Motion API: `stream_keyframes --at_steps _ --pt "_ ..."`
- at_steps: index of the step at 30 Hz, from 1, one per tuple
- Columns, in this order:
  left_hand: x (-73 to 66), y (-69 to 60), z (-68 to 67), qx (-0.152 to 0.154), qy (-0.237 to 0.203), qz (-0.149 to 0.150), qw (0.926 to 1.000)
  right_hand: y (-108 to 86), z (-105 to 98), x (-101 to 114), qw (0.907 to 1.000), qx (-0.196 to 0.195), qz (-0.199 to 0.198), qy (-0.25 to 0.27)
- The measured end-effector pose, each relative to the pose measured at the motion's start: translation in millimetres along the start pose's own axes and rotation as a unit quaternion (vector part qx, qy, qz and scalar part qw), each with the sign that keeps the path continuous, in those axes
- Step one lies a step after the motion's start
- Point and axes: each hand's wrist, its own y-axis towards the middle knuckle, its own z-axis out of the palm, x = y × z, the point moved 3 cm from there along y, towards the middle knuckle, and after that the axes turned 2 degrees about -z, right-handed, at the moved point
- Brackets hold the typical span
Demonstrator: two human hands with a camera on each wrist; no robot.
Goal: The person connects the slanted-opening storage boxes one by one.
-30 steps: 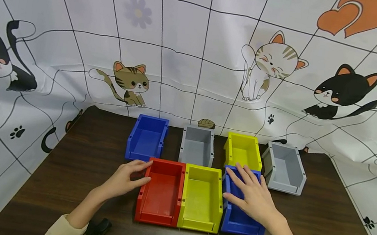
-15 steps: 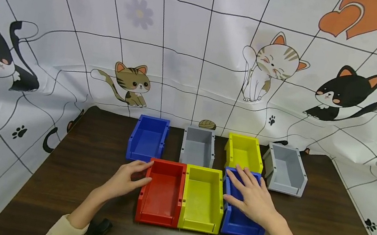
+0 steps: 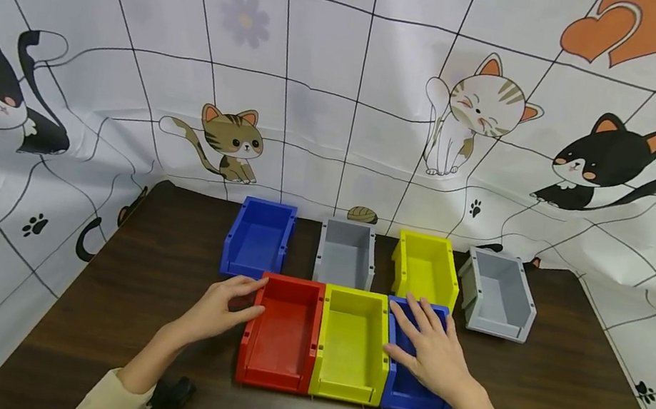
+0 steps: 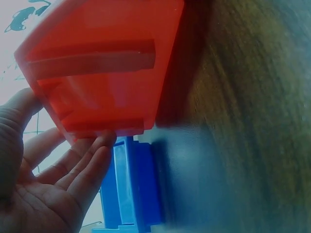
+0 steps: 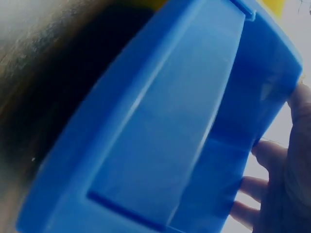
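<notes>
A red bin [image 3: 283, 334], a yellow bin [image 3: 351, 346] and a blue bin [image 3: 410, 392] stand side by side, touching, in the head view. My left hand [image 3: 219, 309] touches the red bin's left edge with extended fingers; in the left wrist view the fingers of that hand [image 4: 58, 179] rest against the red bin's side [image 4: 97, 97]. My right hand [image 3: 436, 353] lies spread over the blue bin, fingertips at its back and left rims. In the right wrist view its fingers [image 5: 257, 189] are at the edge of the blue bin [image 5: 160, 121].
Behind stand a blue bin [image 3: 259, 240], a grey bin [image 3: 347, 255], a yellow bin [image 3: 426, 268] and another grey bin [image 3: 498, 294] on the dark wooden table [image 3: 570, 390]. A cloth with printed cats [image 3: 324, 73] hangs behind the table.
The front blue bin has shifted slightly left and toward the person, now level with and against the yellow one. My right hand has moved with it; my left hand stays at the red bin.
</notes>
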Motion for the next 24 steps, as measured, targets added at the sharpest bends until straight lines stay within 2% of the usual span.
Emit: stream_keyframes --at_steps 3,9,12,15,20,24 --pt "0.2 0.7 -1.3 -0.002 0.001 0.003 1.0 1.9 -0.8 -0.6 0.9999 -0.012 -0.002 0.005" --pt "0.5 0.9 -1.4 -0.002 0.005 0.011 0.9999 4.3 -5.2 -4.8 0.9998 0.009 0.005 0.015" --pt "0.4 1.0 -0.4 -0.002 0.005 0.012 0.9999 5.1 -8.8 -9.3 0.9997 0.002 0.003 0.024" --pt "0.2 0.9 0.4 0.002 0.006 0.01 0.9999 5.5 -14.4 -15.8 0.998 -0.029 0.008 0.056" --pt "-0.8 0.4 -0.3 0.005 0.006 0.006 1.0 6.1 -28.7 -28.1 0.9875 -0.114 0.028 0.105" --pt "-1.6 0.1 -1.8 0.003 0.008 0.01 0.9999 7.1 -40.6 -38.1 0.9791 -0.17 0.031 0.108"
